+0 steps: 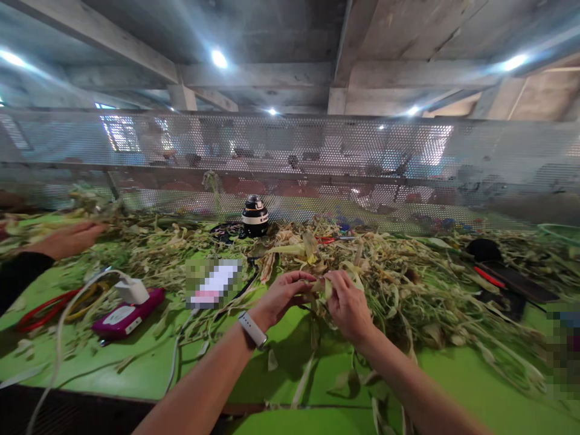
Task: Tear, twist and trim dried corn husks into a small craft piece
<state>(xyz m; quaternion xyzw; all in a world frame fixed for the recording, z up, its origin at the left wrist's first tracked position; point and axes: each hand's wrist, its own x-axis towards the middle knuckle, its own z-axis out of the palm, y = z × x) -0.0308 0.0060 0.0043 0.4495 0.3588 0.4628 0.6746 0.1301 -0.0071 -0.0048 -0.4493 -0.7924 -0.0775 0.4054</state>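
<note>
In the middle of the head view my left hand [286, 296], with a pale watch band on its wrist, pinches one end of a pale, dried leaf strip [321, 284]. My right hand [351, 307] grips the same strip just to the right, fingers curled tight. Both hands are close together over the green table [283, 374]. Right behind and beside them spreads a heap of dry leaves and stems [385, 290]. A few long strips hang below my hands; where they are held is partly hidden by the fingers.
At left are a co-worker's hand [75, 238], a purple power bank [129, 314], a white charger [132, 291] and red cord [48, 311]. A phone [215, 284] lies left of centre, before a black-and-white device [255, 216]. Perforated metal screen [290, 145] stands behind; black object [516, 281] lies right.
</note>
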